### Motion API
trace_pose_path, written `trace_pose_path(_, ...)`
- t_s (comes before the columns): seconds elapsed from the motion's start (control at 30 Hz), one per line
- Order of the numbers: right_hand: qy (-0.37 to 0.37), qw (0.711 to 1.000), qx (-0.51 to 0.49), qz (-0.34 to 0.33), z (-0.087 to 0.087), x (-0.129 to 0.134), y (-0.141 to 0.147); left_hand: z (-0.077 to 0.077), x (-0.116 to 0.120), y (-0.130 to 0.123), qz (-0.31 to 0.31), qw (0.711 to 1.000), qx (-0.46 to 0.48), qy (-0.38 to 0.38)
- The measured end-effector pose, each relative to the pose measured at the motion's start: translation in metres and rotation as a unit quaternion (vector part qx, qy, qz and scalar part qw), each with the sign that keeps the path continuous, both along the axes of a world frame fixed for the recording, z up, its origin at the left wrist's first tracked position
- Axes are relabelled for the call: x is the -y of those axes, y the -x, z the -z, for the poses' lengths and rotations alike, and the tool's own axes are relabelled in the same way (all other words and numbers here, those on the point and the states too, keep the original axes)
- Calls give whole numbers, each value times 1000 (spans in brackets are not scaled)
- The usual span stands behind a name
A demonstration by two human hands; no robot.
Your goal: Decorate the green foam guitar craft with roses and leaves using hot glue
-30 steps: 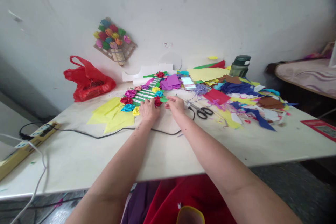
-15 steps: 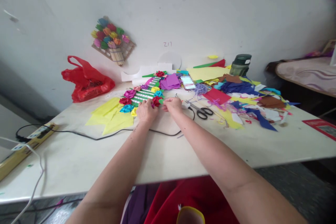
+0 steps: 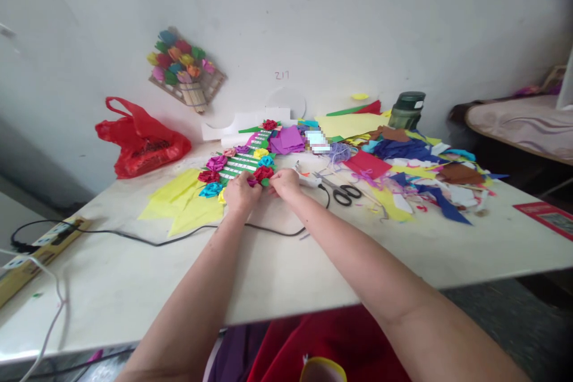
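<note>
A green-and-white striped craft, edged with crumpled paper flowers in several colours, lies on the table before me. My left hand grips its near edge, fingers curled over it beside a yellow flower. A red paper flower sits at the right edge, between my two hands. Just below that flower is a small green paper leaf. My right hand pinches it at its right side; the fingertips are partly hidden. To the right of this hand lie a white glue gun and black-handled scissors.
Loose yellow paper lies left of the craft, and a red plastic bag stands behind it. Coloured paper scraps and a dark green bottle fill the right. A black cable runs across the table to a power strip.
My right hand has moved slightly left and down, bringing the green leaf against the craft below the red flower. My left hand stays on the craft. The view has shifted a little.
</note>
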State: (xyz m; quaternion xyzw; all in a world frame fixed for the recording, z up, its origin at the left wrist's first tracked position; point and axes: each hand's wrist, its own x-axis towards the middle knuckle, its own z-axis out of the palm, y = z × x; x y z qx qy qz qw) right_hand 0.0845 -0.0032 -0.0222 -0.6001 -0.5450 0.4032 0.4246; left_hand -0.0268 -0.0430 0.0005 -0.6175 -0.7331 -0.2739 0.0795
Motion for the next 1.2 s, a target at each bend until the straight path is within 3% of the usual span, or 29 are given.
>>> trace_pose_path(0.27, -73, 987, 142, 19, -10, 9, 3, 0, 0, 2, -3, 1000, 29, -1)
trace_pose_path(0.47, -97, 976, 191, 31, -16, 16, 6, 0, -1, 2, -3, 1000, 29, -1)
trace_pose_path(1.03, -21, 986, 158, 56, -14, 13, 15, 1, -1, -3, 2, 1000, 15, 7)
trace_pose_path(1.2, -8, 986, 168, 13, -18, 12, 7, 0, 1, -4, 21, 1000, -3, 4)
